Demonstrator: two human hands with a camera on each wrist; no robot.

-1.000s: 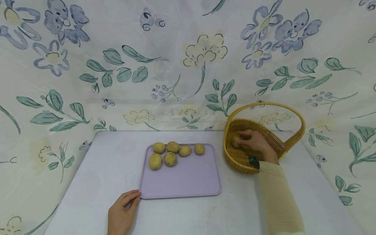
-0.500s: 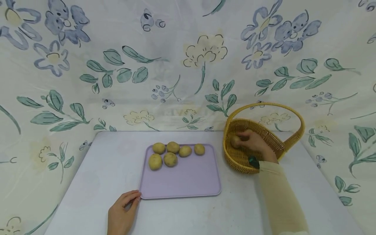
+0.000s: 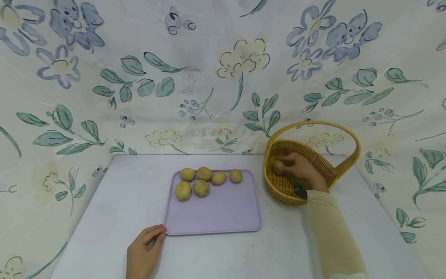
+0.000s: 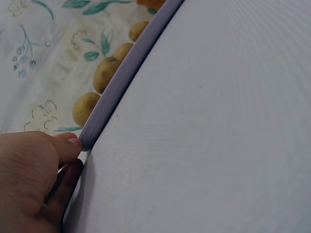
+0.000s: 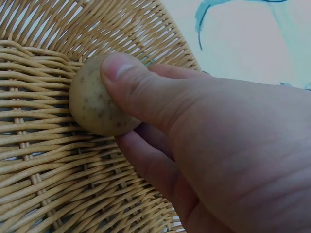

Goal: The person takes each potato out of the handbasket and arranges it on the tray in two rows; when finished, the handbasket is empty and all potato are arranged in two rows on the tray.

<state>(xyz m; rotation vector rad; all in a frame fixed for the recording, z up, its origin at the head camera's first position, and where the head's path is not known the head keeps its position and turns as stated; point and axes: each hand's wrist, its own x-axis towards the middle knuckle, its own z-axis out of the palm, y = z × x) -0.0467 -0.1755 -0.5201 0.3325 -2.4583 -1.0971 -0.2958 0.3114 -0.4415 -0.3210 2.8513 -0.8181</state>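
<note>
My right hand (image 3: 300, 167) is inside the wicker basket (image 3: 290, 197), pinching a potato (image 5: 97, 99) between thumb and fingers. In the right wrist view that potato has dark specks and lies against the woven inside. My left hand (image 3: 144, 248) is at the near left corner of the lilac tray (image 3: 223, 217), thumb and fingertips gathered on its rim. Several potatoes (image 3: 201, 188) rest on the tray, mostly toward its back left. From the left wrist view, a row of them shows over the tray's edge, beyond the fingers (image 4: 68, 145).
The basket's tall arched handle (image 3: 315, 123) rises over the right arm. A white table (image 3: 132, 193) carries both tray and basket. Behind its far edge hangs a floral cloth (image 3: 209, 85). A dark green-marked item (image 3: 300, 192) shows at the right wrist.
The head view has shifted very slightly. My right hand stays in the basket with the potato, and my left hand remains at the tray corner.
</note>
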